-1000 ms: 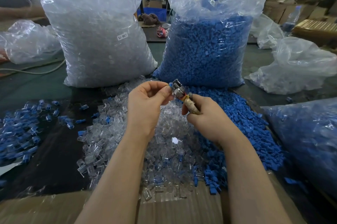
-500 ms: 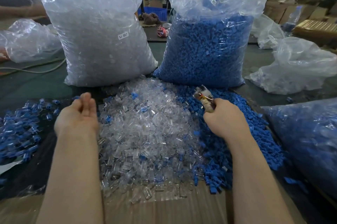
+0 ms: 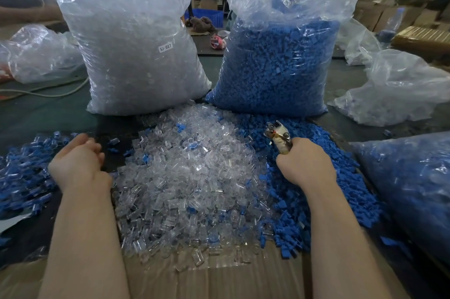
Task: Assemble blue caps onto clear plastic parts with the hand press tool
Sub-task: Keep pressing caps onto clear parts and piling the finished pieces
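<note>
A: Two bare hands over a dark worktop (image 3: 60, 113): the left hand (image 3: 75, 164) hovers with its fingers loosely curled, nothing visible in its grasp, between the heap of clear plastic parts (image 3: 185, 177) and a spread of assembled blue-and-clear pieces (image 3: 22, 167) at far left.

B: And the right hand (image 3: 304, 164)?

A: Wrapped round the handle of the metal hand press tool (image 3: 278, 138), its taped head pointing up and away (the tool's jaws are too small to read). That hand sits at the seam where the clear heap meets the loose pile of blue plastic caps (image 3: 323, 177).

B: How many bags?

A: Two tall ones stand upright behind the heaps: a clear plastic sack of clear parts (image 3: 136, 50) bearing a small white label, and beside it a clear plastic sack of blue caps (image 3: 277, 62). A third, a bag of blue pieces (image 3: 414, 191), lies at the right edge. Three crumpled, mostly slack clear bags (image 3: 399, 89) sit further out, one at left and two at right. The loose parts themselves are too many to count.

B: Anything in the way?

A: A flattened brown cardboard sheet (image 3: 214, 279) lies under the near edge of the clear heap, between the forearms. A pale cable (image 3: 48, 91) trails across the worktop at left, well apart from the hands.
</note>
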Demonstrator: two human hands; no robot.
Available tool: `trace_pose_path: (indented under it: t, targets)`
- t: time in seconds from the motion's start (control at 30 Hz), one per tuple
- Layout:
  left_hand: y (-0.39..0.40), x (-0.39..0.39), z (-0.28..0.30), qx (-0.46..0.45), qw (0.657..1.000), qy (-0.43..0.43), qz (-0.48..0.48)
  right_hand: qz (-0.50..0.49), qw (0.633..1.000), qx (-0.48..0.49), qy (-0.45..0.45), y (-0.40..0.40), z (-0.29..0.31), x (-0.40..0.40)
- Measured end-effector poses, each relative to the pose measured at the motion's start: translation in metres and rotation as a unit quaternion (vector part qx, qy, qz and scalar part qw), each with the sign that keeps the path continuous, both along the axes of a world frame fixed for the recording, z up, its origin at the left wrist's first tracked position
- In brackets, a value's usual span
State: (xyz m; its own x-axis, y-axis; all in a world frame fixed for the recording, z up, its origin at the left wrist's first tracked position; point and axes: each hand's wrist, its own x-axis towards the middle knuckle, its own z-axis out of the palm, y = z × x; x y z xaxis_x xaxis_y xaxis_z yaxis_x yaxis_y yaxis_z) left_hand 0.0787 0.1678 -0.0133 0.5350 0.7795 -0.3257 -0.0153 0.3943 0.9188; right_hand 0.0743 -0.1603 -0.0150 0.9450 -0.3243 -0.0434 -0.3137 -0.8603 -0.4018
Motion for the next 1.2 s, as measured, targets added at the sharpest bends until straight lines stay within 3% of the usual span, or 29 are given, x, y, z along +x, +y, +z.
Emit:
trace_pose_path:
  t: [0.1,0.17,0.37,0.9,1.2]
  targets:
    - [-0.007,0.003,-0.009,0.135,0.986,0.070,-0.074,0.002,1.000,0.001,0.004,0.000,0.000,0.001]
    - [-0.013,0.001,-0.011,0.229,0.956,0.130,-0.132,0.003,1.000,-0.001,0.005,0.000,-0.001,0.001]
    - [-0.016,0.001,-0.015,0.437,0.806,0.279,-0.287,-0.002,1.000,-0.008,0.001,-0.001,-0.001,0.001]
    - [-0.064,0.007,-0.003,0.389,0.844,0.151,-0.337,-0.015,1.000,-0.020,0.007,0.000,-0.001,0.001]
    - [-0.105,0.002,0.007,0.458,0.795,0.115,-0.382,-0.033,0.998,-0.024,0.050,0.005,0.003,-0.002]
